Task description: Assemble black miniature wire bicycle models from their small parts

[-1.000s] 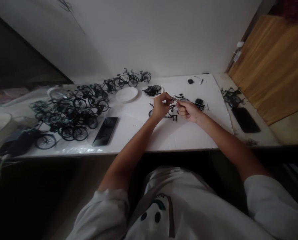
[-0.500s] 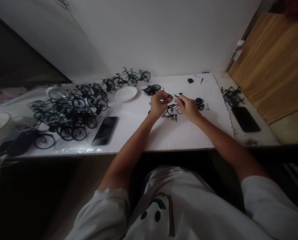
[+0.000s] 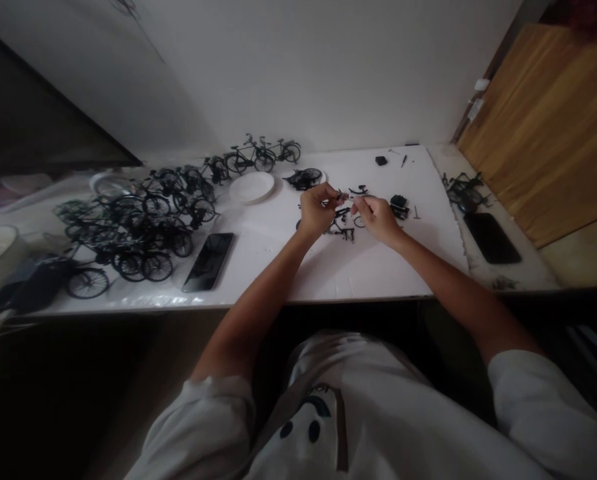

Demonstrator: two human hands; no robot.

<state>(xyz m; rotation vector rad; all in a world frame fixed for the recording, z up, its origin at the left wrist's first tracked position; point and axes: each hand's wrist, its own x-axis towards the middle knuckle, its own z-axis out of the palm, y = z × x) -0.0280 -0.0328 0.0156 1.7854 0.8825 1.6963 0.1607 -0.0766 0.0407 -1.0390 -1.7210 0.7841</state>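
Note:
My left hand (image 3: 318, 208) is closed in a pinch on a small dark part (image 3: 342, 195) that looks like a piece of a model bicycle. Facing it, my right hand (image 3: 375, 217) has thumb and finger pressed together close to that part; what they grip is too small to make out. Just beyond the fingertips lies a dark curved piece (image 3: 359, 189). Below the hands, dark model bicycle parts (image 3: 345, 231) rest on the white board, partly hidden. A dark cluster of parts (image 3: 399, 207) lies right of my right hand.
Many assembled model bicycles (image 3: 138, 227) crowd the left side, with a phone (image 3: 209, 262) and white plate (image 3: 252, 187) beside them. Another black phone (image 3: 491, 238) and a model bicycle (image 3: 464, 189) lie at the right. A black block (image 3: 381, 161) sits at the back.
My right hand has shifted slightly and its fingertips sit a little lower, showing more of the curved piece behind them. My left hand stays almost in place, its dark part turned slightly.

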